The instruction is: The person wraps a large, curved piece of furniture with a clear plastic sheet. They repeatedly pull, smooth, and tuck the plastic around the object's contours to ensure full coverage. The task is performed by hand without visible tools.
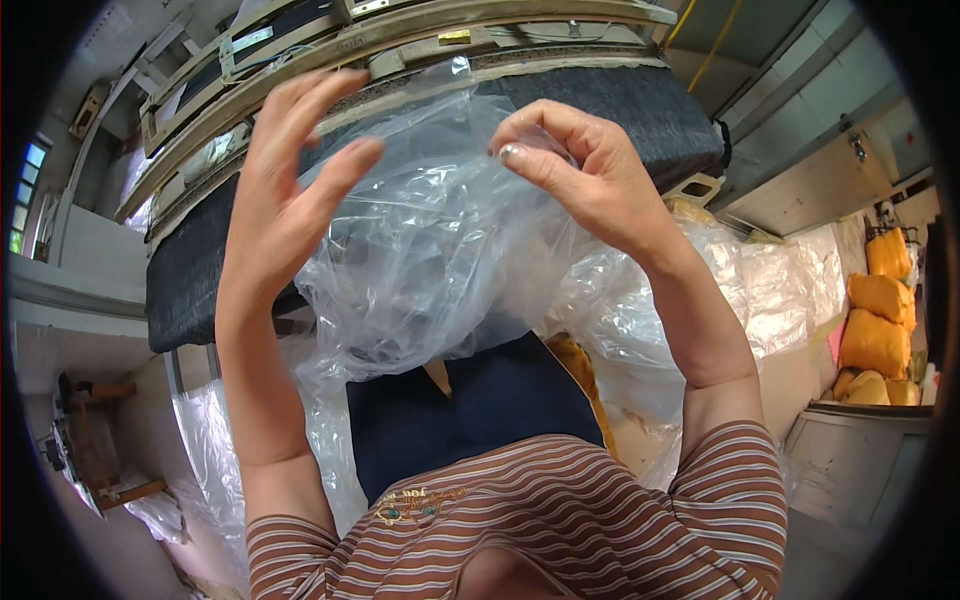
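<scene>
- We see both hands raised in front of us, working a clear plastic bag (pixel 430 250) that hangs crumpled between them.
- Left hand (pixel 290 190): fingers (pixel 345 170) spread apart and loosely curved, palm against the left side of the bag, nothing pinched that we can make out.
- Right hand (pixel 590 170): thumb and fingers (pixel 520 155) pressed together, pinching the top edge of the bag.
- The bag is off the bench, held up at chest height; its lower part drapes down toward a dark blue cloth (pixel 480 410) lying just under it.
- Behind the hands, a long bench (pixel 640 110) with a dark grey padded top runs across the view, pale wooden frames (pixel 300 50) stacked along its far edge.
- More loose clear plastic (pixel 760 280) is piled at the right, beside the right forearm, and some at the lower left.
- Yellow sacks (pixel 880 320) sit stacked at the far right, well apart from the hands.
- Our striped brown shirt (pixel 560 520) fills the bottom edge.
</scene>
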{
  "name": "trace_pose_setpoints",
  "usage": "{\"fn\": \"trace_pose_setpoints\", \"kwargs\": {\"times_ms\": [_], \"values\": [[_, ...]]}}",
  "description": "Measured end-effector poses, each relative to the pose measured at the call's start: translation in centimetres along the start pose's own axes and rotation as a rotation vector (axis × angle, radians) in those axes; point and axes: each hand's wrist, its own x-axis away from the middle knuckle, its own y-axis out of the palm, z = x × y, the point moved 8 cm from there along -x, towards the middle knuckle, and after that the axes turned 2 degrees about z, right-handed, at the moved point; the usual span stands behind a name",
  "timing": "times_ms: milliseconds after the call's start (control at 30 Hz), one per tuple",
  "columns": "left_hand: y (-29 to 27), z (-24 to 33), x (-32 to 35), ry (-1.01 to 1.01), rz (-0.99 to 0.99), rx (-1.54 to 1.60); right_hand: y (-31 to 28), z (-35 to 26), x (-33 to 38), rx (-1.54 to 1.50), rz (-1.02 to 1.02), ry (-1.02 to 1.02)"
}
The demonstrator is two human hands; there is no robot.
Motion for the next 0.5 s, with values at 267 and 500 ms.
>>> {"fn": "trace_pose_setpoints", "kwargs": {"times_ms": [267,500], "values": [[3.8,5.2,-1.8,0.112,-0.229,0.290,1.1,-1.3,3.8,-0.249,-0.136,0.232],[3.8,5.0,1.9,0.024,-0.147,0.587,2.9,-2.2,5.1,-0.361,-0.170,0.148]]}}
